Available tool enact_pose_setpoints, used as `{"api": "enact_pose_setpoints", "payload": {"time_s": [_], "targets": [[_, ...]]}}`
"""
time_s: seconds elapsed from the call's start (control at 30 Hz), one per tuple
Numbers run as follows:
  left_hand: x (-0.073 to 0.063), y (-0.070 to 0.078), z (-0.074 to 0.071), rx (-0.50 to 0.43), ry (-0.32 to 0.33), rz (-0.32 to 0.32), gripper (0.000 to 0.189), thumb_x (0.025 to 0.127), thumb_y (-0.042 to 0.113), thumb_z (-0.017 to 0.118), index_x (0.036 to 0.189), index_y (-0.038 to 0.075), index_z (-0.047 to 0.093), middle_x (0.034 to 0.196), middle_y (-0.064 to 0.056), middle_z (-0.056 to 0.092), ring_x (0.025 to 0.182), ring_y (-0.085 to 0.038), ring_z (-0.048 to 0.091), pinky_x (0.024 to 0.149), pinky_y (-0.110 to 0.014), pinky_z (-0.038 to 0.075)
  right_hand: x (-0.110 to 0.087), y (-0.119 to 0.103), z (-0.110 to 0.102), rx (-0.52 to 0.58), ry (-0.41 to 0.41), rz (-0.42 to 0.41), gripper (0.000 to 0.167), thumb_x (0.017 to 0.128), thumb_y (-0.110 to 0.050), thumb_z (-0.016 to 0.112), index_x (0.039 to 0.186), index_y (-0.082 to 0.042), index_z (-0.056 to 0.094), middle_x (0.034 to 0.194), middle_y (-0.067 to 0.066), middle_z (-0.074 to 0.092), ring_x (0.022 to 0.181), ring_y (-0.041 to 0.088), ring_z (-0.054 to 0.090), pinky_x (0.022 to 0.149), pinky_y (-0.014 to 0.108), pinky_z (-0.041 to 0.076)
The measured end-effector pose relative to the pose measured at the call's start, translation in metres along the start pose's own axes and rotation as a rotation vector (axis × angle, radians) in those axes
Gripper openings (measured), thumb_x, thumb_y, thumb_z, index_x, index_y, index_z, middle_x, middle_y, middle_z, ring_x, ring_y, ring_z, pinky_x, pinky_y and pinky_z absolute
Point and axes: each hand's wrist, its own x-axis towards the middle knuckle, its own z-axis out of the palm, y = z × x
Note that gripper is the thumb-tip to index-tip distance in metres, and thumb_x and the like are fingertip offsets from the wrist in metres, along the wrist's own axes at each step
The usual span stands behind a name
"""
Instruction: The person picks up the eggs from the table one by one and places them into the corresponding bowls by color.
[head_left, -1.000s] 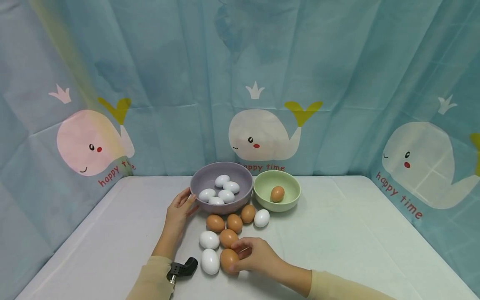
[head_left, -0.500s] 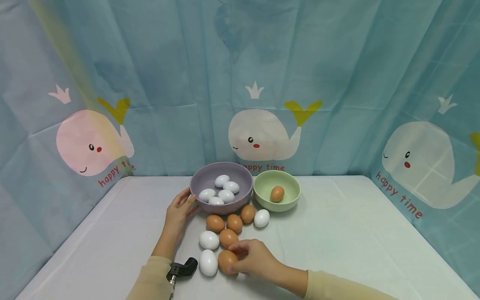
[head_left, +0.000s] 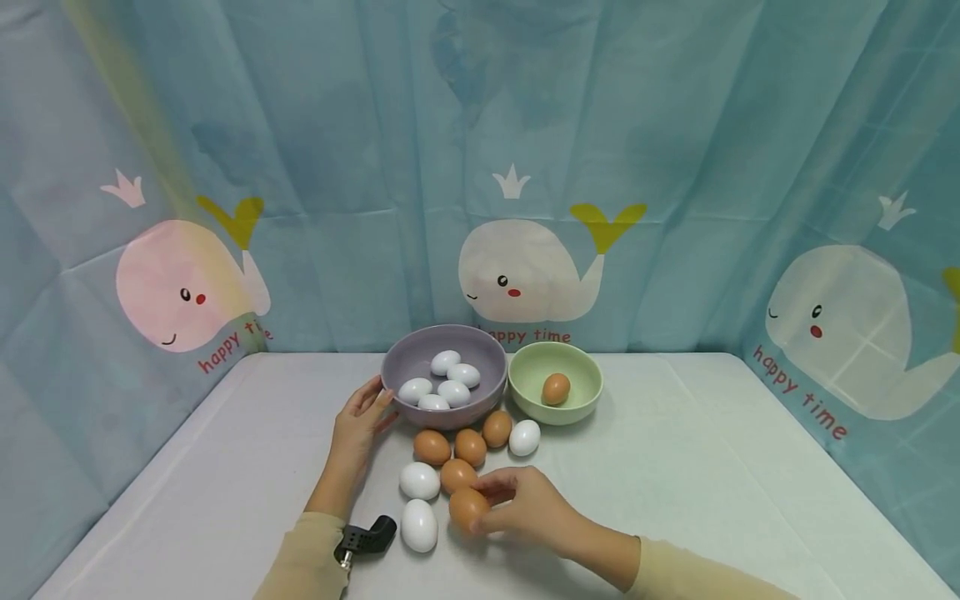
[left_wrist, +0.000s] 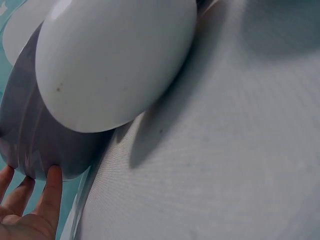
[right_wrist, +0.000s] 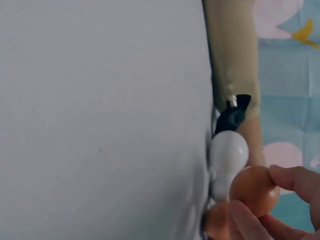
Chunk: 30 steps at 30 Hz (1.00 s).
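My right hand pinches a brown egg between thumb and fingers, a little above the table. In the right wrist view the same egg sits at the fingertips. The left hand touches the left side of the purple bowl with extended fingers; its fingertips rest on the bowl's outer wall in the left wrist view. Several white eggs lie in that bowl. To its right stands a green bowl with one brown egg inside.
In front of the bowls lie several brown eggs. One white egg lies before the green bowl. Two more white eggs lie nearer me, beside a black wrist-worn device. A blue whale-print curtain hangs behind the white table.
The right hand first draws the brown egg slightly left, then lifts it up and to the right, off the table. My left hand stays at the purple bowl.
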Motion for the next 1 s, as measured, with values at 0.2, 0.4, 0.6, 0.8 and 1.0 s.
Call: {"api": "enact_pose_setpoints", "payload": {"time_s": [0.2,0.4,0.6,0.8,1.0], "targets": [[0.001,0.000,0.000,-0.006,0.003,-0.004,0.057,0.100,0.022,0.060,0.152,0.011,0.039,0.161,-0.006,0.035,0.141,-0.019,0.042,0.094,-0.018,0.058,0.002,-0.010,-0.020,0.014,0.030,-0.003,0.044,0.072,-0.011,0.083,0.114,-0.003,0.072,0.104,0.006,0.075,0.095,0.011,0.067,0.074,0.018,0.055],[0.000,0.000,-0.001,-0.016,-0.005,0.000,0.058,0.100,0.022,0.061,0.152,0.010,0.038,0.161,-0.007,0.035,0.144,-0.020,0.039,0.094,-0.018,0.058,0.006,-0.019,-0.043,0.027,0.096,0.018,0.048,0.076,-0.013,0.084,0.120,-0.001,0.069,0.111,0.010,0.073,0.102,0.016,0.066,0.082,0.025,0.059],[0.000,0.000,0.001,-0.023,-0.011,0.001,0.059,0.100,0.023,0.061,0.152,0.010,0.038,0.161,-0.006,0.035,0.144,-0.020,0.039,0.093,-0.017,0.058,0.014,-0.022,-0.067,0.021,0.146,0.034,0.050,0.079,-0.017,0.082,0.124,-0.002,0.067,0.117,0.011,0.072,0.107,0.018,0.066,0.089,0.032,0.060],[0.000,0.000,-0.002,0.002,-0.020,0.001,0.060,0.100,0.027,0.061,0.153,0.012,0.038,0.160,-0.006,0.037,0.130,-0.005,0.049,0.095,-0.018,0.057,0.027,-0.020,-0.083,0.047,0.206,0.035,0.049,0.080,-0.016,0.082,0.125,-0.002,0.067,0.117,0.011,0.072,0.104,0.016,0.067,0.086,0.029,0.062],[0.000,0.000,-0.001,-0.003,-0.012,0.006,0.058,0.100,0.026,0.061,0.152,0.010,0.039,0.158,-0.010,0.040,0.104,0.015,0.056,0.095,-0.019,0.058,0.045,-0.017,-0.097,0.097,0.248,0.034,0.052,0.083,-0.013,0.080,0.129,0.003,0.062,0.124,0.018,0.068,0.107,0.017,0.067,0.087,0.026,0.062]]}}
